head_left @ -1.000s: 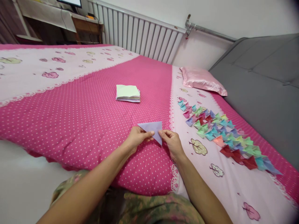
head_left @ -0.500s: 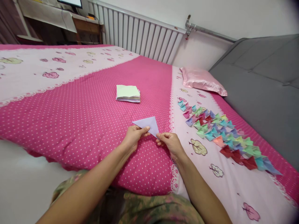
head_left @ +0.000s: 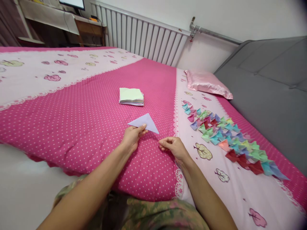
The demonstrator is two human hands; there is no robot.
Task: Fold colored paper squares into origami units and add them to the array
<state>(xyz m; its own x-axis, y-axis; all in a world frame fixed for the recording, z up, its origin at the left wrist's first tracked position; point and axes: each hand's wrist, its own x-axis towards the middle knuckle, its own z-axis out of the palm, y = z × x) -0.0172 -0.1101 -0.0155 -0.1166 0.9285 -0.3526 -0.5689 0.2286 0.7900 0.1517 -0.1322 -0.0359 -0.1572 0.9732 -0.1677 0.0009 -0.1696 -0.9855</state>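
Observation:
A lavender paper folded into a triangle [head_left: 146, 120] is pinched between the thumb and fingers of my left hand [head_left: 133, 135], above the pink dotted bedcover. Just below and right of the paper's right corner is my right hand [head_left: 171, 146], apart from the paper, its fingertips pressed together with nothing visible in them. Farther off on the cover lies a stack of square paper [head_left: 131, 95], pale green on top with other colours at its edges. Several rows of small folded paper boats [head_left: 225, 137] in many colours sit to the right.
The bed [head_left: 96, 105] spreads under everything, its near edge by my knees. A pink satin pillow [head_left: 206, 83] lies beside the grey padded headboard [head_left: 268, 73]. Behind the bed are a white radiator [head_left: 141, 33] and a desk with a monitor [head_left: 73, 3].
My left hand has moved left with the lavender triangle, and the paper has turned. My right hand has let go of its corner and stays nearly in place.

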